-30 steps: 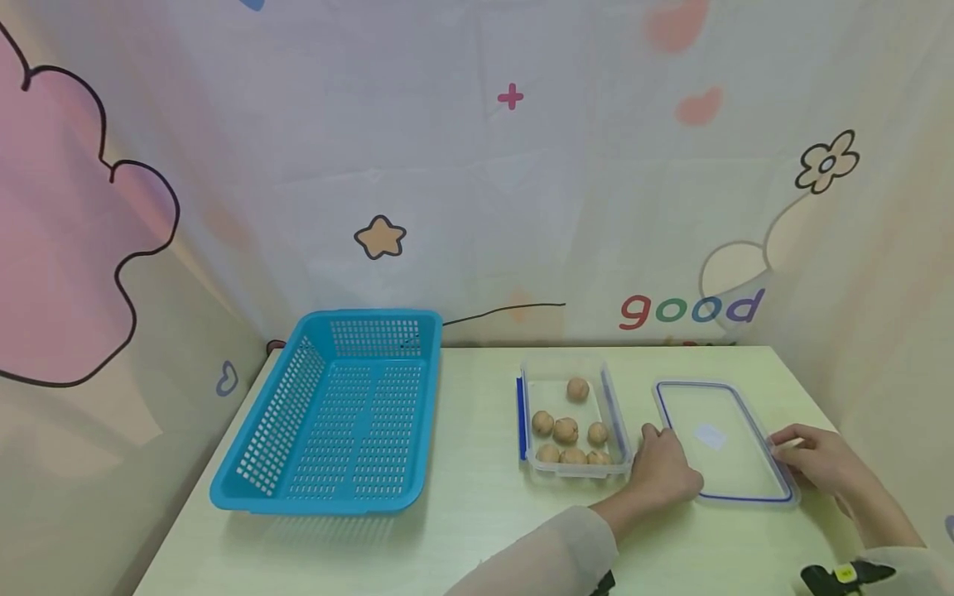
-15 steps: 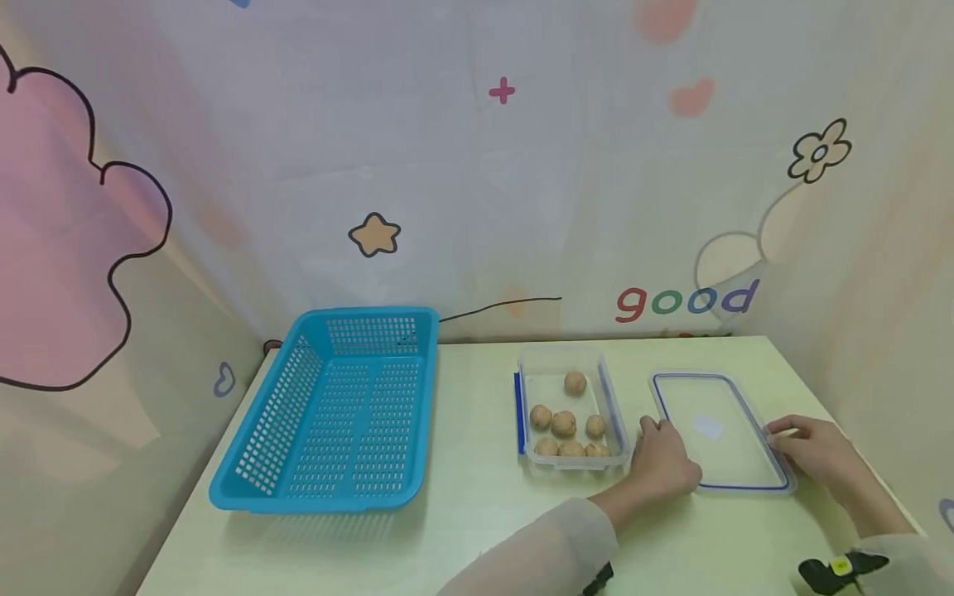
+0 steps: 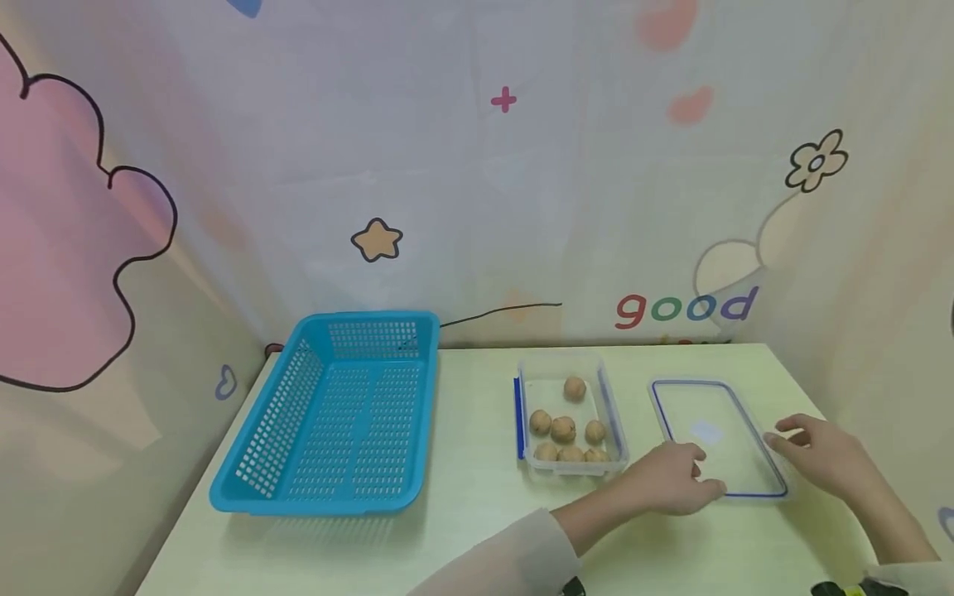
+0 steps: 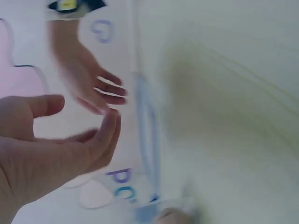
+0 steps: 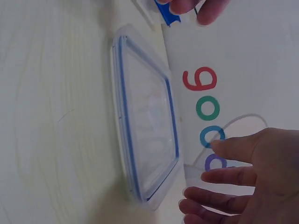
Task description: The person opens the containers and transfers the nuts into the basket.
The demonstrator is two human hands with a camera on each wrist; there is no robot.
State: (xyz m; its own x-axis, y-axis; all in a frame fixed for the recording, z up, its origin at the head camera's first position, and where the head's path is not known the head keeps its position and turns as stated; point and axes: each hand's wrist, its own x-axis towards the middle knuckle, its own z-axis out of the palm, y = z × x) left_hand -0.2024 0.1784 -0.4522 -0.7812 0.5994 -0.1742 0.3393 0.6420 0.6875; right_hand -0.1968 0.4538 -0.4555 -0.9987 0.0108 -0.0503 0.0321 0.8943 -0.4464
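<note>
A clear lid with a blue seal line (image 3: 745,463) lies flat on the table, at the right. Over its front left corner hovers my left hand (image 3: 671,478), fingers loosely bent and holding nothing; the left wrist view shows this hand (image 4: 56,149) off the table. Beside the lid's right edge is my right hand (image 3: 823,455), its fingers spread and apart from the lid in the right wrist view. Left of the lid stands a clear plastic food box (image 3: 585,468), its blue side flap (image 3: 518,418) hanging. Several walnuts (image 3: 563,429) lie inside it.
A blue plastic basket (image 3: 361,422) with holed walls stands on the left of the table (image 3: 477,463). Behind the table hangs a printed cloth (image 3: 462,207).
Both hands have let go of the lid's edges and lifted. My left hand has moved right, over the lid's front corner. Lid, food box and basket have stayed in place.
</note>
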